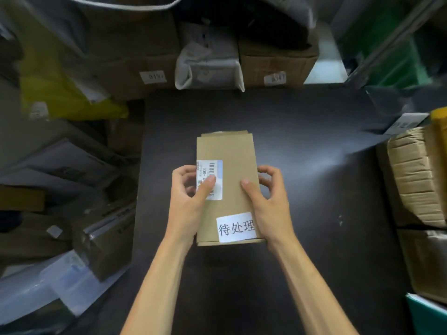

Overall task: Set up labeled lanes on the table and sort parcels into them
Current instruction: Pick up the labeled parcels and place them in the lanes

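Note:
A flat brown cardboard parcel (232,153) lies lengthwise in the middle of the dark table (314,189). It carries a barcode shipping sticker (212,169) on its left side. A white paper label with Chinese characters (235,227) sits at its near right corner. My left hand (191,194) grips the parcel's left edge, thumb on the sticker. My right hand (268,199) grips the right edge, thumb on the cardboard top.
Cardboard boxes (135,66) and a grey poly bag (208,64) line the table's far edge. A yellow bag (60,93) and piled parcels (92,233) fill the left side. Taped boxes (416,175) stand at the right. Bare table surface lies on both sides of the parcel.

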`<state>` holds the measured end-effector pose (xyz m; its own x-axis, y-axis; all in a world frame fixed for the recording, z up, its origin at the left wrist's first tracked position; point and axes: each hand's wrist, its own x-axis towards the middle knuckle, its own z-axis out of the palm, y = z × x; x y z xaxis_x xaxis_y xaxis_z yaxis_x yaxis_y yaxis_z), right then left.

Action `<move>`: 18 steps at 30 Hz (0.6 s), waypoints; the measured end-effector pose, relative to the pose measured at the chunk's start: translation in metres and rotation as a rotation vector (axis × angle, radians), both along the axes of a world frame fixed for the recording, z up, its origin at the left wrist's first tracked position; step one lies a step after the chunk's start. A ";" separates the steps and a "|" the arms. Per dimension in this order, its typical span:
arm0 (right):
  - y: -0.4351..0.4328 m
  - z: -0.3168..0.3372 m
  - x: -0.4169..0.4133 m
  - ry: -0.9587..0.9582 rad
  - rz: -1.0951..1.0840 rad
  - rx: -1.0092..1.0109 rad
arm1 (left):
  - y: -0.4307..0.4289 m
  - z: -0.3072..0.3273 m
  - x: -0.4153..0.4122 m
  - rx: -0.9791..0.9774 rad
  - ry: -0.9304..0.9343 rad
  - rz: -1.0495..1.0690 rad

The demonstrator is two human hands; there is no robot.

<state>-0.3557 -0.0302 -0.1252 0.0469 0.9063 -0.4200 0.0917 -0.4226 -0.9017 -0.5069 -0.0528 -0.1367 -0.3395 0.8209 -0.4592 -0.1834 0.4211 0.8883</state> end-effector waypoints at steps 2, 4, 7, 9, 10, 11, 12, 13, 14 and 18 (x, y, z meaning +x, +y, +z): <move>-0.007 0.019 0.016 0.027 0.023 0.026 | -0.005 0.015 0.021 -0.007 -0.052 -0.012; -0.016 0.040 0.037 0.049 0.028 0.065 | -0.012 0.032 0.044 0.017 -0.106 -0.038; -0.036 0.075 0.077 0.047 0.036 0.125 | -0.027 0.064 0.081 0.095 -0.115 -0.084; -0.055 0.098 0.111 0.060 0.037 0.162 | -0.043 0.093 0.113 0.156 -0.103 -0.102; -0.066 0.110 0.128 0.079 0.029 0.190 | -0.054 0.107 0.130 0.187 -0.098 -0.107; -0.080 0.122 0.147 0.098 0.023 0.219 | -0.067 0.122 0.149 0.214 -0.097 -0.116; -0.095 0.134 0.166 0.109 0.022 0.244 | -0.083 0.135 0.168 0.235 -0.101 -0.123; -0.110 0.147 0.185 0.111 0.031 0.265 | -0.100 0.147 0.187 0.250 -0.108 -0.120; -0.125 0.161 0.204 0.109 0.042 0.279 | -0.118 0.160 0.207 0.261 -0.117 -0.110; -0.178 0.210 0.271 0.157 0.037 0.305 | -0.176 0.212 0.274 0.294 -0.152 -0.080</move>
<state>-0.0851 -0.2084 0.0850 -0.0326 0.9911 -0.1292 -0.0483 -0.1307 -0.9902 -0.2325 -0.2285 0.0751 -0.2147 0.9469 -0.2395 -0.2994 0.1696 0.9389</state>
